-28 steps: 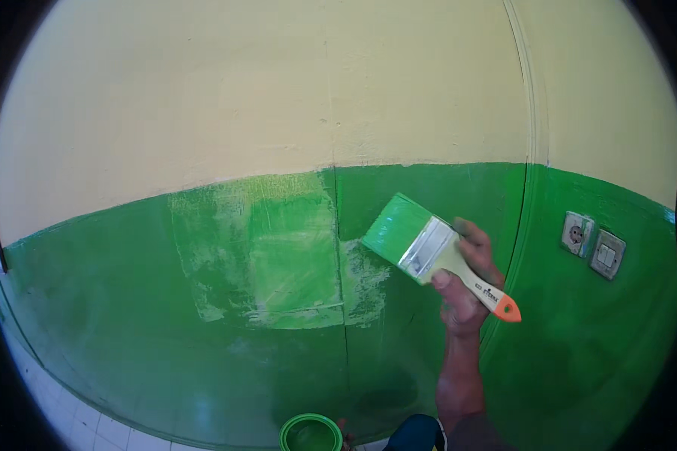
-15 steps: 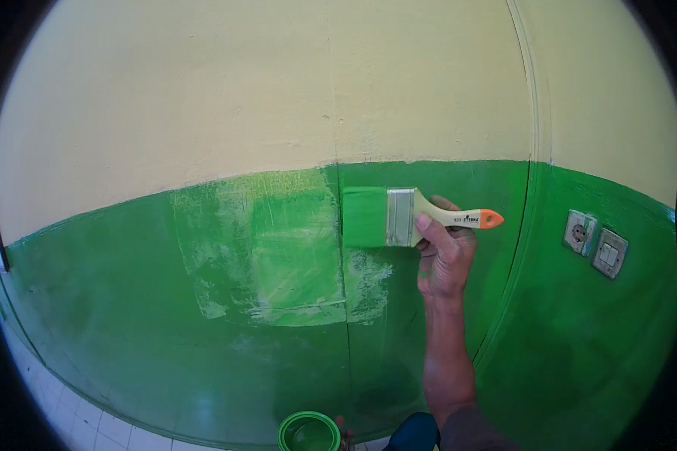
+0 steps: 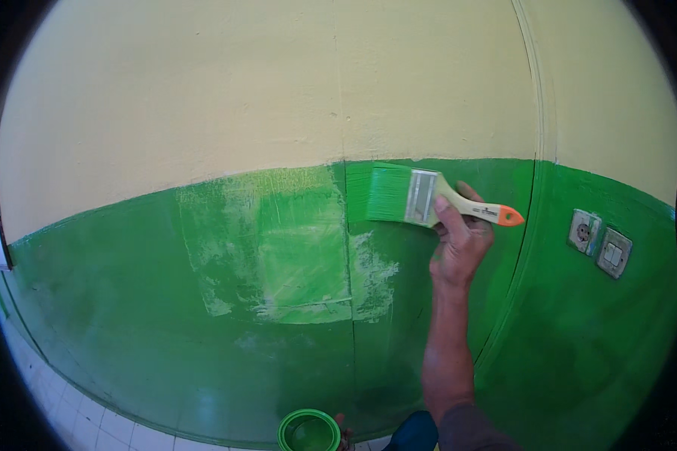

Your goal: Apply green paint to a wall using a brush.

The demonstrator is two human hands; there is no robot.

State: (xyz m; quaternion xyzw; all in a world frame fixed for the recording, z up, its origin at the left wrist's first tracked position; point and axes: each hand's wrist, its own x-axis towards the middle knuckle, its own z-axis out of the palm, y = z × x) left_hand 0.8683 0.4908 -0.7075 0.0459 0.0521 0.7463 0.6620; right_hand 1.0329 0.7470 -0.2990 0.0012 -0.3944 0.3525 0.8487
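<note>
My right hand [image 3: 461,240] grips a wide flat paintbrush [image 3: 423,197] by its pale wooden handle, whose end is orange. Green paint coats the bristles, which lie against the upper part of the green wall band [image 3: 421,278], just under the cream wall [image 3: 203,90]. To the brush's left is a lighter, scraped-looking patch [image 3: 301,248] with rough pale edges. At the bottom, a round can [image 3: 309,413] contains green paint. Fingers of my left hand [image 3: 344,434] are wrapped at the can's right side; the rest of that hand is hidden.
A wall socket [image 3: 584,231] and a light switch [image 3: 614,252] are on the right-hand wall, past a vertical trim strip [image 3: 532,83]. A thin vertical seam runs through the wall's middle. White floor tiles [image 3: 90,417] show at lower left.
My right hand has moved the brush right and slightly up, tilting it, and its bristles now drag across the green near the cream border. My left hand and the can stay about where they were.
</note>
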